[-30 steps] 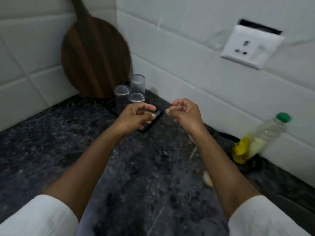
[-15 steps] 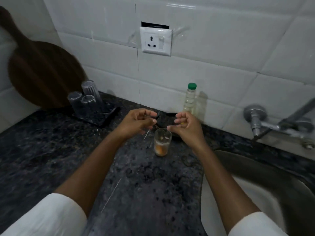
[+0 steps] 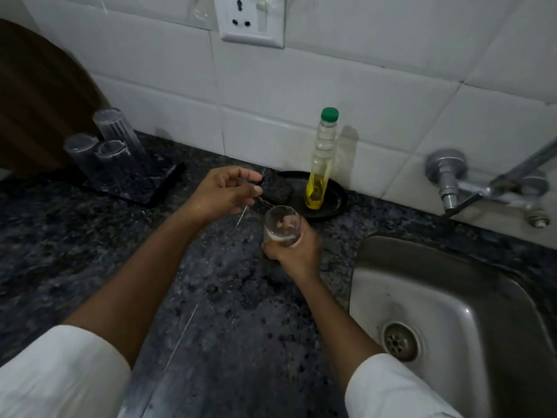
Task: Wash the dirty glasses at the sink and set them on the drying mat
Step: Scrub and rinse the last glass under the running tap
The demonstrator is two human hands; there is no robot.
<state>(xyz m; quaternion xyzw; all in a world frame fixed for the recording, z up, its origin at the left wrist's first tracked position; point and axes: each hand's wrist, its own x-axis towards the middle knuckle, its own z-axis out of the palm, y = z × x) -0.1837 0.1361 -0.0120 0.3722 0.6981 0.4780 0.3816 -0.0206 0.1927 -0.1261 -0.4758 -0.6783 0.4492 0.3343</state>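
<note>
At the frame's centre, the right hand (image 3: 297, 251) wraps its fingers round a dirty glass (image 3: 282, 226) with an orange residue, upright on the dark countertop (image 3: 90, 267) just left of the sink (image 3: 452, 297). Just above and left, the left hand (image 3: 224, 191) hovers, fingers loosely curled, holding nothing clear. Farther, upper left, three upturned glasses (image 3: 105, 155) stand on the drying mat (image 3: 162, 182).
</note>
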